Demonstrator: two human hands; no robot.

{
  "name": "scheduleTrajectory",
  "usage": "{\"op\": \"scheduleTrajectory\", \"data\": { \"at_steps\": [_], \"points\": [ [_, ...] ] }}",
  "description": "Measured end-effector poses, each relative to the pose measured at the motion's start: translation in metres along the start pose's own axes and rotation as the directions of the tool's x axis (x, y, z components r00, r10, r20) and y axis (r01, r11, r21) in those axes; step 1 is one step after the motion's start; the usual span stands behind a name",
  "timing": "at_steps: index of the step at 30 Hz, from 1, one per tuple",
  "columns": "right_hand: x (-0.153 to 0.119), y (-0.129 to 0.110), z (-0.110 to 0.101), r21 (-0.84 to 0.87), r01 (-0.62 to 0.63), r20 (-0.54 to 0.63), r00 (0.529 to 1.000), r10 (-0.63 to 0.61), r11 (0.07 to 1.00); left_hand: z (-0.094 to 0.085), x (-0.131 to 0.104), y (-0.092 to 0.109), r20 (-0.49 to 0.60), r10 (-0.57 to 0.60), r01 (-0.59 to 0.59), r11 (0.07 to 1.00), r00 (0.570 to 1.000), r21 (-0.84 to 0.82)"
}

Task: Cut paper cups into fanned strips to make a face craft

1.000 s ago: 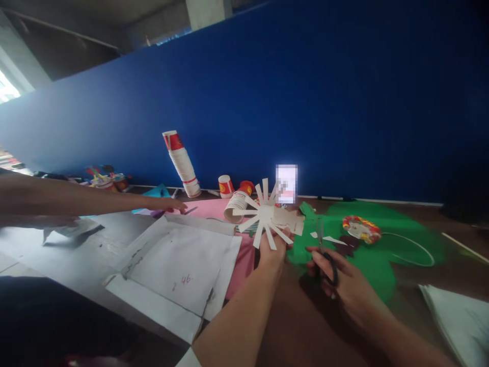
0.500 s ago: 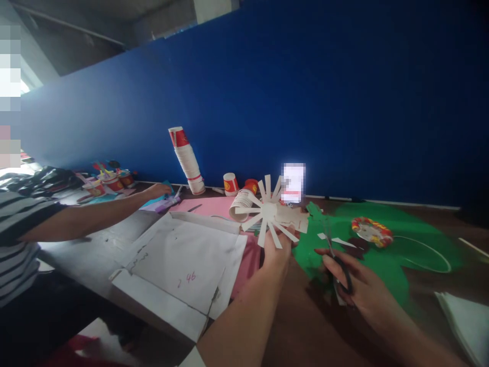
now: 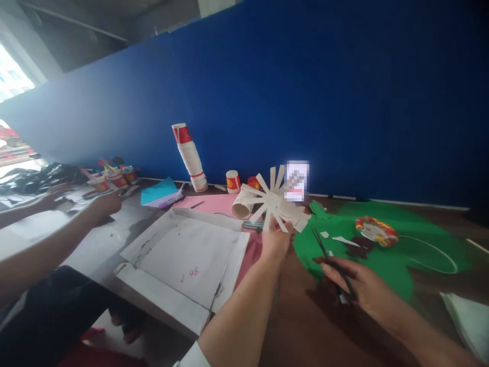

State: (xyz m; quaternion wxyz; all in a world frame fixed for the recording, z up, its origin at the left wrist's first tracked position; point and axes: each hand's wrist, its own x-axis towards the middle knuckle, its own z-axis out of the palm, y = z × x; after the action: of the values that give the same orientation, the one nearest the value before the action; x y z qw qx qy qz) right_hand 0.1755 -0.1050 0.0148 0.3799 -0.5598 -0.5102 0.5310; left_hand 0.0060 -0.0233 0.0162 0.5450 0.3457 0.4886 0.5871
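Observation:
My left hand is closed on a white paper cup cut into strips, its strips spread out round the base like petals. In my right hand is a pair of scissors, fingers round the dark handles and blades pointing up and away. The blades stand apart from the cut cup, to its right. Beneath them lies green paper with white paper scraps on it. A ring wrapped in red and yellow rests farther right, by a thin white loop.
Left of my arm is an open white box. A tall cup stack leans near the blue partition, beside a red-and-white cup and cups on their side. A co-worker's arms reach in at left. White sheets lie at right.
The scissors' blades have tipped to the left. The cut cup has turned slightly. A co-worker's hand has moved left, off the blue paper, and a second arm of theirs now shows.

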Motion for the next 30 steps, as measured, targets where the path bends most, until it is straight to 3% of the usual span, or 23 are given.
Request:
{"op": "scheduleTrajectory", "data": {
  "at_steps": [5, 10, 19, 30],
  "points": [
    [-0.001, -0.007, 0.000, -0.083, 0.014, 0.058, 0.998, -0.010, 0.996, 0.000, 0.002, -0.001, 0.036, 0.041, -0.043, 0.998, 0.999, 0.037],
    [-0.003, -0.013, 0.001, -0.057, -0.003, 0.053, 0.999, 0.006, 0.998, -0.002, 0.000, 0.003, 0.072, 0.078, -0.083, 0.993, 0.994, 0.080],
    [-0.006, -0.015, -0.005, -0.155, 0.097, 0.174, 0.982, -0.069, 0.983, -0.005, -0.006, 0.021, -0.044, 0.117, -0.102, 0.962, 0.992, 0.255],
    [0.000, -0.005, -0.008, -0.181, 0.079, 0.241, 0.970, -0.034, 0.980, 0.000, -0.012, 0.016, 0.130, 0.134, -0.166, 0.943, 0.982, 0.289]
  ]
}}
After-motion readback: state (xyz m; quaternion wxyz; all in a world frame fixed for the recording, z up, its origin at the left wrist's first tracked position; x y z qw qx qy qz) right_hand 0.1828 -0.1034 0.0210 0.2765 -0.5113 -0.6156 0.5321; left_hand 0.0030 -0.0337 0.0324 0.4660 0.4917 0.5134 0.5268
